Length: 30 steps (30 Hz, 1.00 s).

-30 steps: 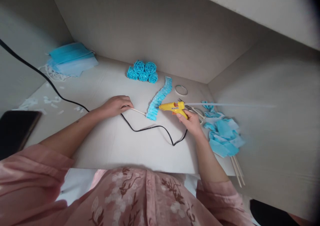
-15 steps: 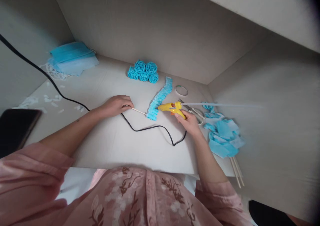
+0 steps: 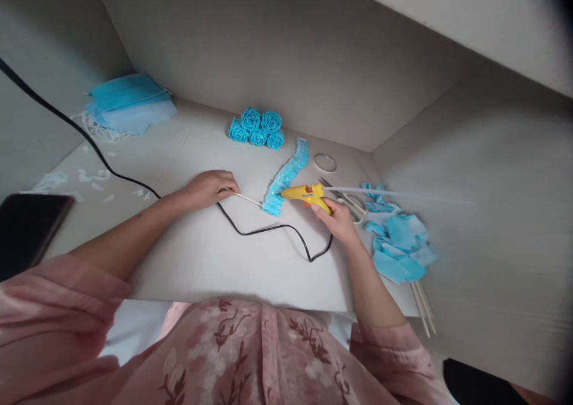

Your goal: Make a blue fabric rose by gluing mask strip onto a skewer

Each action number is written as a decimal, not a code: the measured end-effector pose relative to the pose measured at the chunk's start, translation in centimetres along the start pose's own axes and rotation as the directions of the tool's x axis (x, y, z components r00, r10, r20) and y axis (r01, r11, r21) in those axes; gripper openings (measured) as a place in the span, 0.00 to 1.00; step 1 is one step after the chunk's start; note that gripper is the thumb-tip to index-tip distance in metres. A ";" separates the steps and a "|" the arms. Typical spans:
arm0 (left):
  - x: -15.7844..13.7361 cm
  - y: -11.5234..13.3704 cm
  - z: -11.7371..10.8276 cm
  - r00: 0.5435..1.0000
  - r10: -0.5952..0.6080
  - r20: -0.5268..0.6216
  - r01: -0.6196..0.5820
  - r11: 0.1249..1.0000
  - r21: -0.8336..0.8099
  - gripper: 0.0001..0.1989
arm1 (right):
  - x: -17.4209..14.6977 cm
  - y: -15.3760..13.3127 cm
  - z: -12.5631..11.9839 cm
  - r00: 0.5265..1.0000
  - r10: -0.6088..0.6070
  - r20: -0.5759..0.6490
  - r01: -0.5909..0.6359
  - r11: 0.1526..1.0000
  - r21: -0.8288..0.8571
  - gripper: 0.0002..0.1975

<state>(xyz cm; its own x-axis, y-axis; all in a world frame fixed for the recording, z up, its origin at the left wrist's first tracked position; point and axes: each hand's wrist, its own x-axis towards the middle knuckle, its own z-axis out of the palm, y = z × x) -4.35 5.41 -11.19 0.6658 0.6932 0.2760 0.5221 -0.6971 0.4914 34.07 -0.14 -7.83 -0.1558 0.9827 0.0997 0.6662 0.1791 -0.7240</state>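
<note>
My left hand [image 3: 212,189] pinches a thin wooden stick [image 3: 248,199], its far end meeting the lower end of a ruffled blue strip [image 3: 286,175]. The strip lies pleated on the table, slanting up to the right. In my right hand [image 3: 338,218] is a yellow glue gun [image 3: 307,193], nozzle pointing left at the strip's lower part; whether it touches cannot be told. A long clear glue stick [image 3: 371,189] juts from the gun's back. Scissors [image 3: 353,206] lie just behind my right hand, partly covered by the gun and glue stick.
Several rolled blue flowers [image 3: 257,129] are stacked at the back. Face masks [image 3: 132,103] lie at back left, white scraps [image 3: 54,183] and a phone [image 3: 33,232] nearer. A black cord [image 3: 255,232] crosses the table. Right are a tape ring [image 3: 324,162], blue scraps [image 3: 403,247] and sticks [image 3: 423,309].
The glue gun has shifted very slightly to the left, its nozzle still by the strip. My left hand, the stick and the strip stay in place.
</note>
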 end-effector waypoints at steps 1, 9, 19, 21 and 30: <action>0.0 0.0 0.0 1.000 -0.001 0.000 0.001 1.000 0.000 0.14 | 0.0 0.1 -0.2 1.000 -0.006 -0.002 0.006 1.000 -0.001 0.19; 0.1 0.1 -0.1 1.000 0.001 0.006 -0.001 1.000 0.006 0.13 | 0.3 0.9 -0.7 0.995 0.052 -0.080 -0.039 0.987 0.157 0.20; 0.0 -0.2 0.1 1.000 0.002 -0.005 -0.002 1.000 0.008 0.13 | 0.3 0.2 0.0 0.999 0.031 -0.023 -0.030 0.999 0.025 0.19; 0.0 -0.1 0.1 1.000 0.002 -0.004 -0.002 1.000 0.008 0.13 | 0.2 0.1 -0.2 0.999 0.030 -0.039 -0.030 0.999 0.018 0.20; 0.0 0.1 -0.1 1.000 0.005 -0.006 -0.005 1.000 0.004 0.13 | 0.2 0.7 -0.5 0.996 0.041 -0.086 -0.032 0.995 0.097 0.21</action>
<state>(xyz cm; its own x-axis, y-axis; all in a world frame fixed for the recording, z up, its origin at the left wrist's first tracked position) -4.33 5.33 -11.06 0.6652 0.6908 0.2835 0.5208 -0.7012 0.4869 34.89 0.20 -8.02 -0.0656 0.9896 0.1282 0.5972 0.1419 -0.7894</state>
